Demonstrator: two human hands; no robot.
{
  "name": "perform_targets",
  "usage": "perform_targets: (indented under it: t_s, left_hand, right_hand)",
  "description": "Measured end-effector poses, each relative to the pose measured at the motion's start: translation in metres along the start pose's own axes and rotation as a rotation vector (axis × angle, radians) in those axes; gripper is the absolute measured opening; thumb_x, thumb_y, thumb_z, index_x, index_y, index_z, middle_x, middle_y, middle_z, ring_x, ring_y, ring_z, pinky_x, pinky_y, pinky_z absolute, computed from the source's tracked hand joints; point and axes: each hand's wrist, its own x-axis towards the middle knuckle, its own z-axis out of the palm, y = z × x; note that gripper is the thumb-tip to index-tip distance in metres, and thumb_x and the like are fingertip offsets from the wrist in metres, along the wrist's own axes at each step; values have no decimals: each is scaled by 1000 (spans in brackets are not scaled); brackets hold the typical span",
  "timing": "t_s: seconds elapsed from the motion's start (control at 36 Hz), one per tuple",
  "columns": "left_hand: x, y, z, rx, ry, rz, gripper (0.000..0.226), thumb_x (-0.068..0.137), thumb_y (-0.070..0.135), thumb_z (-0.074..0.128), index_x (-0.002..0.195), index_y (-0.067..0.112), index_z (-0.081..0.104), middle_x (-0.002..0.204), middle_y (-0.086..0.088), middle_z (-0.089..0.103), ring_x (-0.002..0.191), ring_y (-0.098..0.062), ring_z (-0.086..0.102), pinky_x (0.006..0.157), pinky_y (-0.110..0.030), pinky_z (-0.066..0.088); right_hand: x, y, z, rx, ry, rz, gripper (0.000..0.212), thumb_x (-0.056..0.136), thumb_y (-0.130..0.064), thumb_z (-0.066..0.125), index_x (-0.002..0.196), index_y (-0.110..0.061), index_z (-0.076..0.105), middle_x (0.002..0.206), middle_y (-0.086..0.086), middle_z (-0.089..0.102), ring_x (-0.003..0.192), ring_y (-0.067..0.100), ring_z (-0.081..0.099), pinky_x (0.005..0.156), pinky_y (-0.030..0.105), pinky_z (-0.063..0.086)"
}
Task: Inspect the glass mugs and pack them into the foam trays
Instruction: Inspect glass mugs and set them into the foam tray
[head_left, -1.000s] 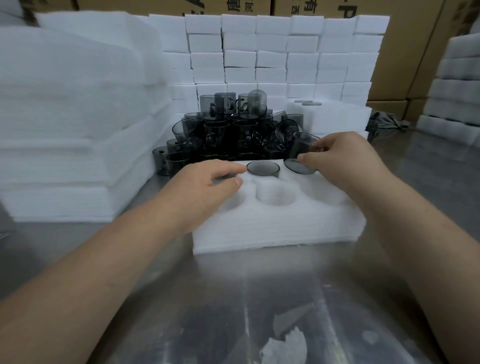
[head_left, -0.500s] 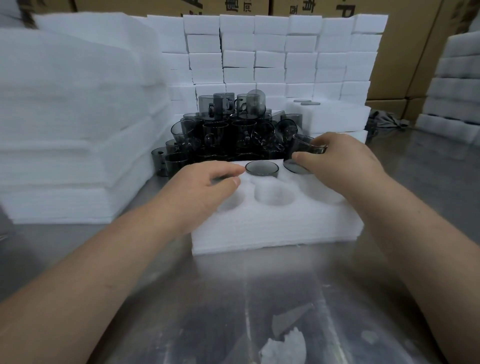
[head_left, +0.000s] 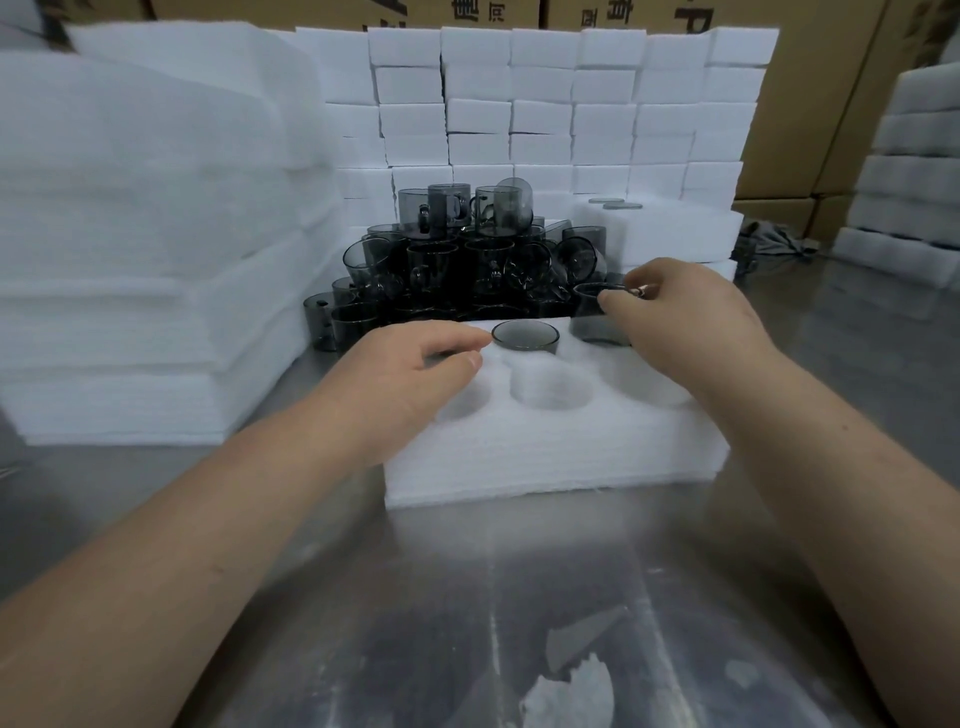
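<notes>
a white foam tray (head_left: 550, 457) with round pockets is seen on the steel bench (head_left: 467, 597), close in front of the person. the right hand (head_left: 691, 317) is held over the tray's back right pocket, and the rim of a smoky grey mug (head_left: 592, 322) is pinched between its curled thumb and fingertips. this mug is lowered partly into that pocket and appears slightly tilted. a second mug (head_left: 524, 336) is seated upright in the back middle pocket, with only its upper part showing above the foam. the front middle pocket (head_left: 550, 387) is seen bare.

the left hand (head_left: 410, 374) is laid over the tray's left side with its fingers loosely curved. a dark sliver is glimpsed beneath the fingers, but it cannot be told whether anything is gripped.

just behind the tray, a heap of grey mugs (head_left: 467, 260) is piled on the bench. thick foam sheets (head_left: 130, 234) are stacked to the left, and a wall of foam blocks (head_left: 545, 104) is built up behind the heap, with cardboard cartons (head_left: 831, 104) beyond. a torn white scrap (head_left: 571, 691) is left on the bench near the lower edge.
</notes>
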Motion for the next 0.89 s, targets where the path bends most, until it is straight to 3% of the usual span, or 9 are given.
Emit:
perform_targets:
  t_s: [0.08, 0.19, 0.28, 0.36, 0.44, 0.61, 0.72, 0.81, 0.89]
  left_hand:
    - [1, 0, 0, 1, 1, 1, 22, 88, 29, 53, 93, 50, 57, 101, 35, 56, 94, 27, 44, 71, 9, 30]
    - [-1, 0, 0, -2, 3, 1, 22, 88, 28, 54, 92, 50, 57, 102, 34, 57, 96, 25, 45, 72, 9, 31]
    - [-1, 0, 0, -5, 1, -1, 22, 88, 30, 54, 91, 51, 57, 102, 34, 57, 97, 25, 45, 72, 8, 32]
    - [-1, 0, 0, -7, -1, 2, 22, 88, 30, 54, 90, 52, 58, 103, 34, 57, 100, 22, 46, 79, -1, 34]
    - [0, -1, 0, -6, -2, 6, 22, 88, 30, 54, 89, 52, 58, 105, 34, 57, 103, 19, 47, 84, -7, 33]
    - [0, -3, 0, -3, -1, 11, 22, 89, 31, 54, 89, 52, 59, 103, 34, 58, 101, 21, 47, 81, -6, 33]
    - [0, -2, 0, -3, 2, 13, 23, 88, 31, 54, 89, 53, 58, 102, 35, 57, 100, 21, 47, 81, -6, 33]
    - [0, -2, 1, 1, 5, 11, 22, 88, 30, 54, 88, 52, 58, 103, 33, 57, 102, 19, 47, 82, -7, 33]
    - [0, -1, 1, -3, 7, 8, 23, 89, 29, 54, 88, 52, 58, 103, 33, 58, 101, 19, 47, 82, -7, 34]
  right_hand:
    - [-2, -2, -1, 9, 46, -36, 21, 86, -32, 46, 99, -25, 62, 102, 1, 64, 91, 24, 55, 74, 33, 45]
    - [-4, -3, -1, 30, 69, -93, 29, 86, -26, 45, 108, -26, 64, 104, 1, 63, 91, 25, 56, 71, 31, 42]
    - [-3, -3, 4, 23, -16, -224, 28, 90, -18, 45, 107, -20, 67, 122, 1, 58, 109, 18, 49, 85, 32, 39]
    - [-1, -1, 7, -28, -137, -263, 38, 94, -21, 41, 126, -34, 56, 145, -14, 39, 133, 8, 32, 102, 26, 25]
    - [0, 3, 7, -5, -167, -249, 43, 95, -19, 39, 132, -37, 48, 146, -19, 36, 136, 8, 28, 105, 23, 20]
    - [3, 2, 9, -77, -219, -256, 45, 96, -21, 42, 139, -34, 40, 149, -17, 29, 140, 7, 20, 111, 26, 15]
    - [1, 1, 8, -103, -234, -228, 44, 95, -25, 39, 137, -38, 42, 148, -17, 32, 137, 11, 27, 106, 24, 22]
    - [0, 0, 8, -117, -242, -173, 40, 95, -32, 38, 133, -43, 45, 143, -13, 42, 129, 18, 39, 92, 23, 30]
    - [-1, 0, 8, -157, -264, -164, 38, 95, -38, 39, 132, -43, 46, 141, -13, 44, 128, 18, 41, 96, 26, 32]
